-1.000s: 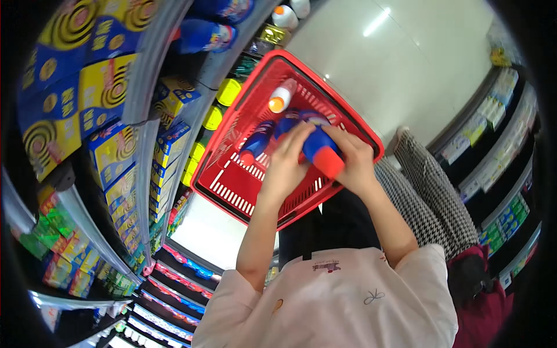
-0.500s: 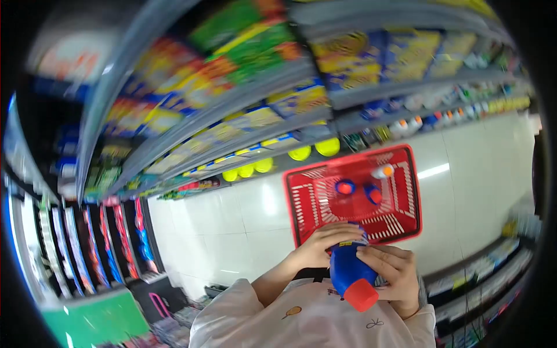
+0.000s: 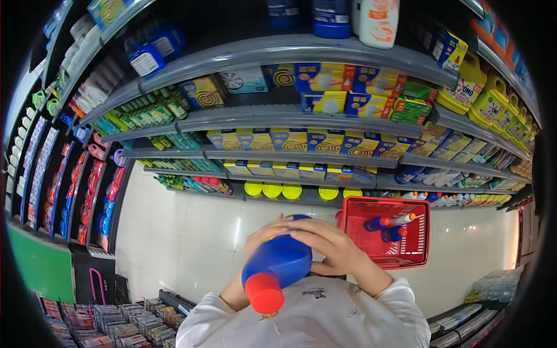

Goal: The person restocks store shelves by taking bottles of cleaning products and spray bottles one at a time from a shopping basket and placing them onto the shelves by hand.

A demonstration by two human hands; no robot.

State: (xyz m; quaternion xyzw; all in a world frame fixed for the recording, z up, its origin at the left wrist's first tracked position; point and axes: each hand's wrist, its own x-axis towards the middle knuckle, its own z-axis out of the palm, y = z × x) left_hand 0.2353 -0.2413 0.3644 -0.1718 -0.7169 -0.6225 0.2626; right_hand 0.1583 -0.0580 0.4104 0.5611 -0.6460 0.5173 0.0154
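Bottle (image 3: 281,258), head view: held off the floor (image 3: 214,249) in front of the shirt (image 3: 325,310), left of the basket (image 3: 386,201) and apart from its left edge. Step in hand, as judged: two-handed holding. The left hand (image 3: 261,236) closes on the far-left side; the right hand (image 3: 331,245) grips the far-right side, fingers spread across it. Any change of pose calls for support from one hand while the other shifts; the wide body could turn in a loose grip.

Orientation: the red cap (image 3: 264,293) points up towards the camera, leaning near and left. The long axis runs from this cap away and slightly right to the base, partly hidden by the hands. The cap appears seated.

Basket contents: two blue bottles (image 3: 393,234) and one white bottle (image 3: 402,219), the latter towards the far-right corner.
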